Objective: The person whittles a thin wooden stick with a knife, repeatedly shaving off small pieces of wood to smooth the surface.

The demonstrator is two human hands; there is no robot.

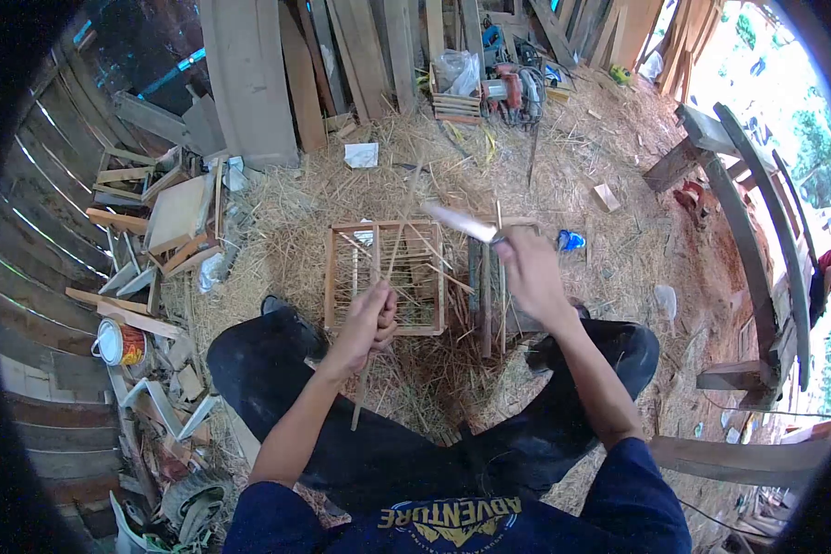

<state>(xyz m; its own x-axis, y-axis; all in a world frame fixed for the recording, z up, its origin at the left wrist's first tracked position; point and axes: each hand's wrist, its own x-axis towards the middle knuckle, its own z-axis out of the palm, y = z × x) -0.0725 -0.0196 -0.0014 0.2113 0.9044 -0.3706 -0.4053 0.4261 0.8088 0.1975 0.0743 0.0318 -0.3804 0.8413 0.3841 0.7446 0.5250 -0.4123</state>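
My left hand [367, 323] is closed around a long thin wooden strip [404, 217], which slants up and away past a wooden frame. In my right hand [533, 277] is a knife [462, 222], its pale blade blurred and pointing left toward the strip, apart from it. Beneath my left hand lies the wooden frame [331, 277], a box-like piece with thin slats across it and several loose sticks on top. Right of the frame, under my right hand, a dark stick [487, 314] rests on a block.
Straw and shavings cover the ground. Power tools [512, 92] and a small slatted crate [457, 103] stand at the back beside leaning boards [249, 83]. Wood scraps and a paint can [118, 343] are on the left; a wooden bench [757, 203] stands on the right.
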